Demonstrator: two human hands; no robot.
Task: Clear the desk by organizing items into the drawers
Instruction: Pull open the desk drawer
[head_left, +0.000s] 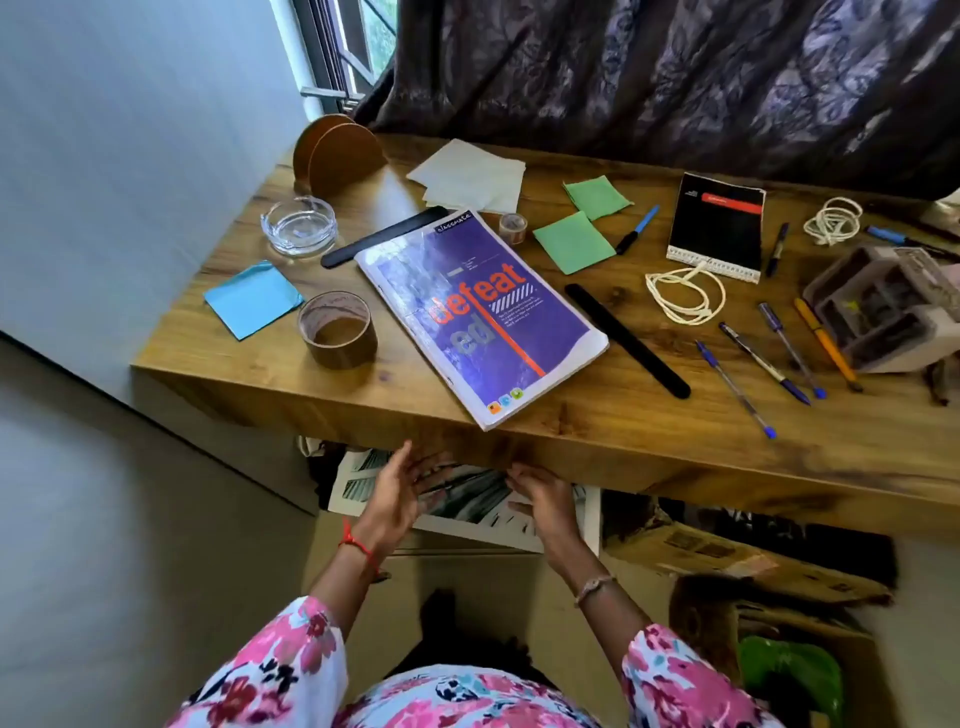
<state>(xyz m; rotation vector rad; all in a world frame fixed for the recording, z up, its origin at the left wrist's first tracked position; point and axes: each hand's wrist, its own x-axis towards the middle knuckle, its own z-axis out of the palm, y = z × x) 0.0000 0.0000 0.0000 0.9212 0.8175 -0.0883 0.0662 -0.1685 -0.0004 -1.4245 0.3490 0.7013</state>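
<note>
Wooden desk (270, 364) across the middle of frame, cluttered, nothing stowed yet by the look of it. Lower centre: left hand (408, 486) just below the desk's front panel (597, 457), fingers straight and relaxed, holding nothing. Right hand (545, 501) just beside it, fingers loosely extended toward the panel's underside, also empty.

Likely step: pulling open a drawer, with the front panel probably its face, no handle visible. Best done by hooking both sets of fingertips under the lower edge and pulling level and evenly to avoid jamming. Watch the purple notebook (480, 312), centre of frame, corner overhanging the front edge right above the hands; could slip off on a jerk.

Left of frame: blue sticky note (253, 299), glass ashtray (298, 226) behind it, brown tape roll (337, 330) near the front edge, wooden bookend (332, 156) upper left. Centre: black ruler (384, 236) just beside the notebook, white papers (470, 174), small tape roll (513, 227), green sticky notes (574, 241). Right of centre: second ruler (626, 340), blue marker (638, 228), white cable (685, 293), black notepad (717, 226). Far right: loose pens (763, 364), orange pen (826, 343), coiled cord (834, 221), grey organizer (883, 306) lying tilted.

Under the desk: printed white box (467, 501) right behind the hands, possibly crowding the reach; cardboard (727, 556) lower right.
</note>
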